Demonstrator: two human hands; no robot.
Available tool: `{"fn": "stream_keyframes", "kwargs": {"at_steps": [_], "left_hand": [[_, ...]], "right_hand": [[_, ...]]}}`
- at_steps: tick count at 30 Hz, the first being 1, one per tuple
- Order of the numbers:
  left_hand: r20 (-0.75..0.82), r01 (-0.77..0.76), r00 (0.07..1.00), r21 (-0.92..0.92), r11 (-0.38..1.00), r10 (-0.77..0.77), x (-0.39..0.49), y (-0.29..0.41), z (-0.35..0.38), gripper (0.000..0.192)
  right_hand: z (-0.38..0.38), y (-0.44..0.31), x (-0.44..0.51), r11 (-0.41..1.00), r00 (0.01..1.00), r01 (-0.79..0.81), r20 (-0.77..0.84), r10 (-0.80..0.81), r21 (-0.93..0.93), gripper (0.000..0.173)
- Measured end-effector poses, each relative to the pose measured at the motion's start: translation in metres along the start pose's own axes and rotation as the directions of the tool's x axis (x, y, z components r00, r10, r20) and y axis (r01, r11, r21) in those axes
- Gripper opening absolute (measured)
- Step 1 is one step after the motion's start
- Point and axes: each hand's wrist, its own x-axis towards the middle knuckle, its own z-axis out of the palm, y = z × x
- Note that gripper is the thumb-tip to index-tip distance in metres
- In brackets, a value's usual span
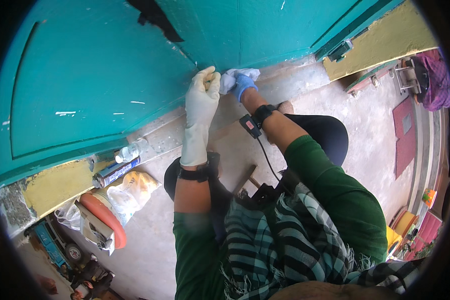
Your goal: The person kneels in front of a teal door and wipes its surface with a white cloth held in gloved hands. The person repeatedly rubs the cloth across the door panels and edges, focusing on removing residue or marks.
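Note:
A long cream rubber glove covers my left hand (207, 83), which is raised beside the lower edge of a teal painted door (97, 93). Its fingers are curled, and whether anything is between them is hard to see. My right hand (243, 85), in a short blue glove, grips a white cloth (252, 73) against the door's bottom edge, just above a worn concrete sill (300, 78). The two hands are close together. Black bands with small devices are strapped on both wrists.
On the sill at left lie a clear plastic bottle (133, 150) and a blue cylindrical tube (118, 172). Below them are plastic bags (129, 195) and an orange-rimmed basin (107, 217). A metal latch (340, 50) sticks out at right. A red mat (403, 138) lies farther off.

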Motion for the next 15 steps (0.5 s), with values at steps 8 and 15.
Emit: {"fn": "stream_keyframes", "kwargs": {"at_steps": [8, 15], "left_hand": [[0.087, 0.041, 0.995, -0.007, 0.999, -0.040, 0.006, 0.009, 0.018, 0.025], [0.091, -0.028, 0.996, 0.053, 0.998, 0.023, 0.008, 0.010, 0.026, 0.025]], "right_hand": [[-0.041, -0.068, 0.060, 0.997, 0.997, 0.074, 0.022, -0.074, 0.037, 0.034], [-0.062, -0.156, 0.053, 0.953, 0.948, 0.290, -0.164, -0.274, 0.085, 0.032]]}}
